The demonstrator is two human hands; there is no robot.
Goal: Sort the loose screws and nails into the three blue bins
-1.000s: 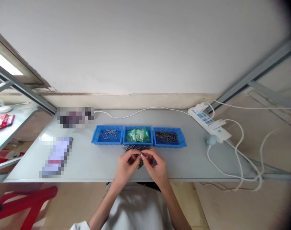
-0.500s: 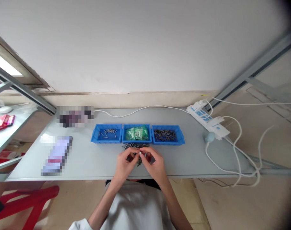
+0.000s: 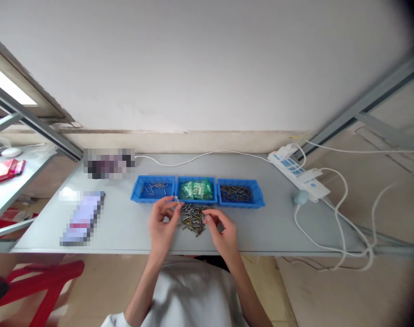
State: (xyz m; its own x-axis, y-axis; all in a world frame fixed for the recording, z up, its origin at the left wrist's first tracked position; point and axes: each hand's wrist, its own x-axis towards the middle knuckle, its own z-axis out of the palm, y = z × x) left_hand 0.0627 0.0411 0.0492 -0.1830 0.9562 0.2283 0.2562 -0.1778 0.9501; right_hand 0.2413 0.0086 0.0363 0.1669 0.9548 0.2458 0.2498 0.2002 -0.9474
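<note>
A loose pile of small metal pins (image 3: pixel 192 217) lies on the grey table (image 3: pixel 125 227) just in front of three blue bins. My left hand (image 3: pixel 163 222) is left of the pile, fingers pinched on one small pin held up near the left bin (image 3: pixel 153 189), which holds a few pins. My right hand (image 3: pixel 221 228) rests at the pile's right edge, fingers curled and touching the pins. The middle bin (image 3: pixel 196 189) holds green bags. The right bin (image 3: pixel 240 193) holds many dark pins.
A white power strip (image 3: pixel 298 175) with cables lies at the back right, with a small grey round object (image 3: pixel 300 197) beside it. A blurred flat item (image 3: pixel 82 218) lies front left, another (image 3: pixel 108 162) at the back left. A red chair (image 3: pixel 39 281) stands below left.
My hands were together over the pile; they have parted. My left hand has moved left and up with a pin, towards the left bin. The pile is now uncovered.
</note>
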